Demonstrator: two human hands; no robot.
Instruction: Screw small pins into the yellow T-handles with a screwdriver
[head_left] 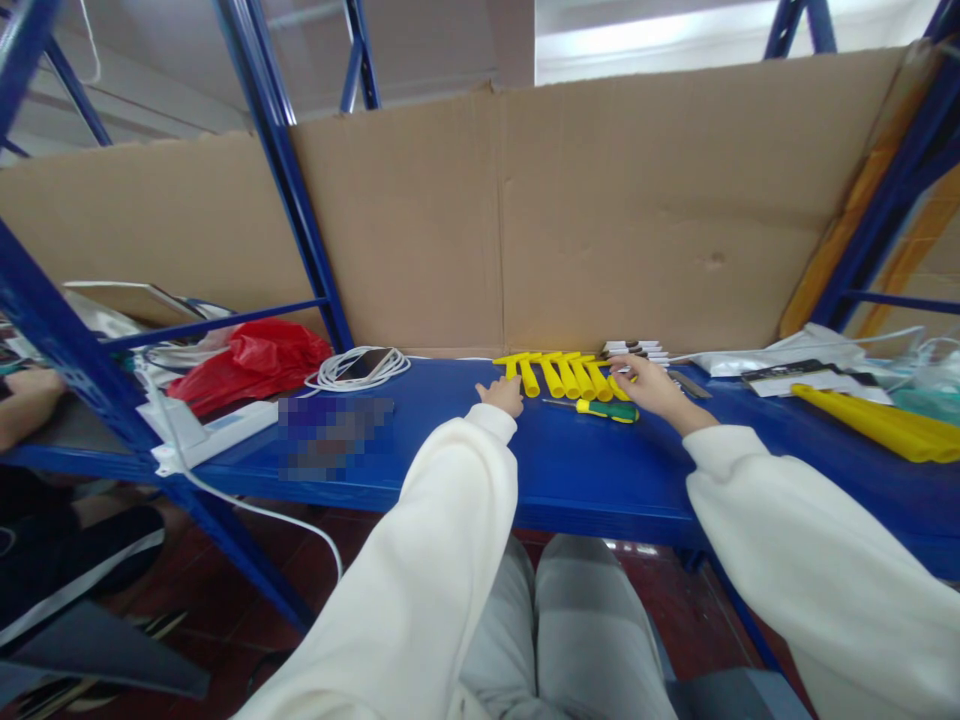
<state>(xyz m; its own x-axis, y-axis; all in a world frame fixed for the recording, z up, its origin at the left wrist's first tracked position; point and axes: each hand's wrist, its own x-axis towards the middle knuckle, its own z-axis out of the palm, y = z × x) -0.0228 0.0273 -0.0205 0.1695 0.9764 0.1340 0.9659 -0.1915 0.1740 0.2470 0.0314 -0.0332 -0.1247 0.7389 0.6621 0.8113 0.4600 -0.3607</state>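
Several yellow T-shaped pieces (555,376) lie in a row on the blue tabletop (450,450), near the cardboard wall. At the left end of the row is my left hand (501,396), its fingers reaching toward the leftmost piece; whether it grips anything is too small to tell. My right hand (646,385) is at the row's right end, fingers bent over the last yellow piece; its grip cannot be made out. In front of the row lies a green and yellow screwdriver (607,410), its shaft pointing left. Small white and black boxes (636,350) are stacked just behind my right hand.
On the left lie a coiled white cable (360,370) over a dark phone, a red plastic bag (262,360) and a white power strip (225,432). A long yellow bag (885,425) is at the right. Another person's hand (34,395) shows at the far left.
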